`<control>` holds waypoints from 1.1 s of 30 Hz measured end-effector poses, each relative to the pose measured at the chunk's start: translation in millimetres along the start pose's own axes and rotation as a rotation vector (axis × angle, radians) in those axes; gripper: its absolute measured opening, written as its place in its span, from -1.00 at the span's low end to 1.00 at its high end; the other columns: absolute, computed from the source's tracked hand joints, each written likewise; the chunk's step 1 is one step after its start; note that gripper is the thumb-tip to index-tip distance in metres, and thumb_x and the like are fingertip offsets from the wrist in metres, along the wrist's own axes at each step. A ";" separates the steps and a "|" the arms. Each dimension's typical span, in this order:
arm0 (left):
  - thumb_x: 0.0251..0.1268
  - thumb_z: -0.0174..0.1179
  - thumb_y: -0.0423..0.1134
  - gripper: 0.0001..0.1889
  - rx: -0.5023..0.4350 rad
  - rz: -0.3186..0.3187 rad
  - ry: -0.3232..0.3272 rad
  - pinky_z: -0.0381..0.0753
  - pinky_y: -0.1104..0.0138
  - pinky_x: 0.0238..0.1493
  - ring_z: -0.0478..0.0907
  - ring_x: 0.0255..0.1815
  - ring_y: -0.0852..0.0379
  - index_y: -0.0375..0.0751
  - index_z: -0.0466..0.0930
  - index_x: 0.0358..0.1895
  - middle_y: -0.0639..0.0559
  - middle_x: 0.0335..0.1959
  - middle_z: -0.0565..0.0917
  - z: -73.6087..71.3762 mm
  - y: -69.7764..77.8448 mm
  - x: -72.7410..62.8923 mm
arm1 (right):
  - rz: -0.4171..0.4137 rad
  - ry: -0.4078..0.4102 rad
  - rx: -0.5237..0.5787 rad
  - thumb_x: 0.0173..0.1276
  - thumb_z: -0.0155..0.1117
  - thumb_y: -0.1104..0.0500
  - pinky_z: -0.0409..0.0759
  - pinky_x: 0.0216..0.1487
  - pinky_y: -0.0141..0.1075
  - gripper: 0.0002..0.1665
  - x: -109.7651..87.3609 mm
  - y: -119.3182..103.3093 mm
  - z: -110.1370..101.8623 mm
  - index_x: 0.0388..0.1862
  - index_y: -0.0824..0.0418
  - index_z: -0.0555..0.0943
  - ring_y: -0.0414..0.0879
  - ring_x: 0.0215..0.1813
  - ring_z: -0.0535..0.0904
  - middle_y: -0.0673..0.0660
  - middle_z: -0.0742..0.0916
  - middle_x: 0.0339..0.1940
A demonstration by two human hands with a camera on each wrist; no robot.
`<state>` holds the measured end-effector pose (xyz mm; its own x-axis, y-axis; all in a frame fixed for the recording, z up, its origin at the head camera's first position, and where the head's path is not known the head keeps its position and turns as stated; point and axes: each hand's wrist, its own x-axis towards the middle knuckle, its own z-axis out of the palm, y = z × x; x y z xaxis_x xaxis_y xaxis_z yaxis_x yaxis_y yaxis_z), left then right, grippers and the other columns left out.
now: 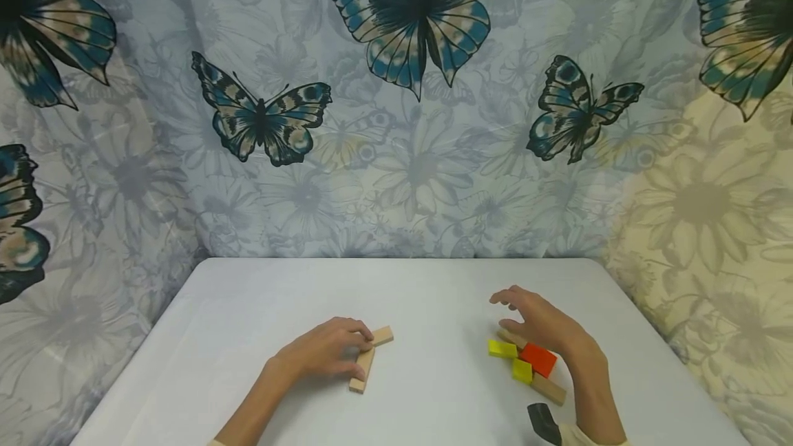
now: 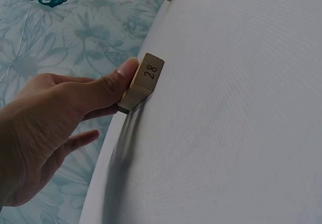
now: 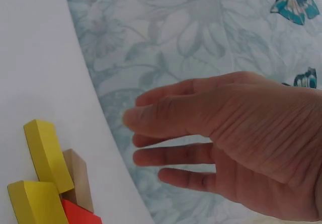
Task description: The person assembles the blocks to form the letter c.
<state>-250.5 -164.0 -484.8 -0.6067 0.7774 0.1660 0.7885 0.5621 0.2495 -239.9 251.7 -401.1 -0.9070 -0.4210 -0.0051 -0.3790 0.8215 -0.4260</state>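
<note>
My left hand [image 1: 328, 347] holds a plain wooden block [image 1: 362, 372] by its ends, thumb at the near end and fingers at the far end. In the left wrist view the number 28 shows on the end of this wooden block [image 2: 150, 73]. A second wooden block [image 1: 383, 335] lies at an angle by the fingertips. On the right, my right hand [image 1: 545, 319] hovers over a small pile, fingers loosely bent and nothing in them. The pile has a red block [image 1: 539, 360], a yellow block [image 1: 502, 349], another yellow block [image 3: 37, 204] and wooden blocks [image 1: 548, 389].
The blocks lie on a white table [image 1: 434, 391]. Its far edge meets a cloth backdrop [image 1: 421, 177] printed with butterflies and flowers, which also runs along both sides. A dark piece [image 1: 544, 424] sticks out beside the right wrist.
</note>
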 end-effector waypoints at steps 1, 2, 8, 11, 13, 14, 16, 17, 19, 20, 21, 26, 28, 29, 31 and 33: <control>0.19 0.44 0.15 -0.50 0.009 -0.001 0.002 0.61 0.12 0.44 0.66 0.25 0.07 -0.11 0.80 0.06 0.16 0.18 0.72 -0.1 0.2 -0.7 | 0.023 -0.015 0.005 0.35 0.45 0.30 0.77 0.17 0.07 -0.57 -0.2 0.8 -0.5 0.20 0.23 0.64 0.18 0.14 0.67 0.18 0.72 0.09; 0.18 0.44 0.15 -0.50 0.016 -0.004 0.003 0.60 0.11 0.44 0.66 0.25 0.07 -0.11 0.80 0.05 0.17 0.18 0.72 -0.3 0.5 -1.3 | 0.035 -0.029 0.006 0.34 0.46 0.31 0.78 0.16 0.06 -0.57 -0.3 1.7 -0.8 0.18 0.25 0.64 0.19 0.14 0.67 0.20 0.73 0.08; 0.19 0.43 0.15 -0.51 0.039 0.011 0.004 0.57 0.09 0.46 0.66 0.24 0.12 -0.09 0.81 0.05 0.19 0.16 0.72 -1.0 1.7 -1.1 | 0.051 -0.098 0.026 0.31 0.46 0.37 0.79 0.09 0.01 -0.65 0.1 7.4 4.0 0.07 0.32 0.67 0.09 0.02 0.67 0.19 0.76 -0.01; 0.18 0.44 0.14 -0.52 0.057 0.031 0.015 0.58 0.09 0.44 0.66 0.21 0.17 -0.08 0.81 0.05 0.19 0.11 0.74 -0.9 1.2 -0.7 | 0.074 -0.128 0.067 0.28 0.46 0.40 0.79 0.07 -0.03 -0.69 1.8 6.7 9.8 0.01 0.31 0.68 0.00 -0.04 0.65 0.13 0.77 -0.08; 0.16 0.46 0.13 -0.53 0.069 0.038 0.021 0.59 0.10 0.42 0.66 0.19 0.18 -0.07 0.82 0.04 0.20 0.07 0.74 -0.7 0.8 -1.1 | 0.092 -0.152 0.081 0.26 0.48 0.41 0.79 0.04 -0.07 -0.69 4.5 5.7 14.5 -0.02 0.30 0.69 -0.04 -0.07 0.63 0.10 0.77 -0.11; 0.15 0.47 0.12 -0.53 0.070 0.038 0.023 0.60 0.10 0.41 0.66 0.19 0.19 -0.07 0.82 0.04 0.21 0.06 0.75 -0.6 0.8 -1.4 | 0.111 -0.161 0.088 0.25 0.48 0.42 0.78 0.02 -0.10 -0.69 6.1 4.9 16.6 -0.03 0.29 0.70 -0.06 -0.09 0.61 0.08 0.76 -0.13; 0.14 0.48 0.11 -0.53 0.067 0.030 0.023 0.60 0.10 0.41 0.66 0.19 0.19 -0.08 0.82 0.04 0.21 0.06 0.75 -0.5 0.4 -1.9 | 0.134 -0.178 0.087 0.21 0.49 0.44 0.73 -0.06 -0.17 -0.70 9.2 3.9 20.8 -0.07 0.27 0.71 -0.07 -0.15 0.57 0.05 0.72 -0.21; 0.14 0.48 0.11 -0.53 0.062 0.025 0.021 0.60 0.11 0.42 0.66 0.20 0.18 -0.08 0.82 0.04 0.20 0.07 0.74 -0.3 0.2 -2.0 | 0.142 -0.185 0.078 0.20 0.50 0.45 0.69 -0.10 -0.21 -0.71 10.3 3.4 22.4 -0.11 0.27 0.70 -0.08 -0.17 0.55 0.04 0.69 -0.26; 0.14 0.48 0.10 -0.53 0.048 0.015 0.014 0.60 0.10 0.43 0.65 0.21 0.17 -0.09 0.81 0.05 0.19 0.09 0.74 -0.3 0.5 -2.2 | 0.158 -0.191 0.056 0.17 0.51 0.47 0.59 -0.19 -0.27 -0.74 11.7 2.5 25.2 -0.21 0.24 0.68 -0.09 -0.22 0.50 0.03 0.61 -0.35; 0.15 0.48 0.10 -0.53 0.045 0.011 0.009 0.60 0.11 0.43 0.65 0.22 0.16 -0.09 0.81 0.06 0.18 0.10 0.74 -0.2 0.7 -2.3 | 0.156 -0.194 0.042 0.16 0.51 0.48 0.55 -0.22 -0.28 -0.73 12.2 2.4 26.3 -0.24 0.23 0.67 -0.09 -0.24 0.49 0.04 0.59 -0.38; 0.16 0.47 0.10 -0.52 0.041 0.008 0.006 0.59 0.10 0.44 0.65 0.23 0.15 -0.09 0.80 0.06 0.17 0.10 0.74 -0.3 1.0 -2.3 | 0.149 -0.197 0.026 0.14 0.52 0.48 0.53 -0.23 -0.29 -0.73 12.6 2.2 27.3 -0.26 0.23 0.66 -0.09 -0.25 0.48 0.04 0.58 -0.39; 0.20 0.45 0.12 -0.52 0.036 0.006 -0.002 0.60 0.10 0.44 0.66 0.23 0.10 -0.10 0.80 0.08 0.14 0.11 0.74 -1.1 1.7 -2.1 | 0.164 -0.198 -0.008 0.09 0.53 0.51 0.68 -0.10 -0.20 -0.68 14.6 0.9 29.9 -0.24 0.20 0.73 -0.08 -0.24 0.51 0.02 0.67 -0.32; 0.20 0.45 0.12 -0.52 0.033 0.005 -0.003 0.60 0.10 0.44 0.66 0.24 0.09 -0.10 0.80 0.07 0.14 0.12 0.74 -1.0 1.3 -1.9 | 0.176 -0.199 -0.009 0.08 0.53 0.53 0.71 -0.05 -0.14 -0.66 15.5 0.3 30.5 -0.22 0.20 0.74 -0.07 -0.23 0.52 0.02 0.69 -0.30; 0.21 0.45 0.12 -0.53 0.030 0.004 -0.004 0.60 0.10 0.44 0.66 0.24 0.08 -0.10 0.80 0.06 0.13 0.12 0.74 -1.1 1.2 -1.8 | 0.177 -0.199 -0.013 0.07 0.53 0.53 0.71 -0.05 -0.13 -0.65 15.9 0.1 31.0 -0.23 0.20 0.74 -0.07 -0.23 0.52 0.02 0.69 -0.30; 0.20 0.45 0.13 -0.54 0.026 0.005 -0.004 0.61 0.10 0.44 0.66 0.24 0.08 -0.09 0.80 0.05 0.13 0.12 0.74 -1.0 0.9 -1.8 | 0.178 -0.198 -0.019 0.05 0.54 0.54 0.71 -0.06 -0.13 -0.64 16.6 -0.3 31.9 -0.23 0.20 0.74 -0.07 -0.23 0.53 0.02 0.68 -0.30; 0.20 0.45 0.13 -0.54 0.024 0.007 -0.004 0.62 0.10 0.43 0.67 0.23 0.07 -0.09 0.80 0.04 0.13 0.12 0.74 -0.9 0.8 -1.9 | 0.179 -0.198 -0.026 0.05 0.54 0.54 0.69 -0.09 -0.16 -0.65 16.7 -1.0 32.7 -0.24 0.20 0.73 -0.08 -0.24 0.52 0.02 0.67 -0.32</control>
<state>-248.8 -165.3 -484.2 -0.6007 0.7826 0.1636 0.7950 0.5630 0.2258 -248.7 231.2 -430.4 -0.9075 -0.3331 -0.2560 -0.2227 0.8982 -0.3790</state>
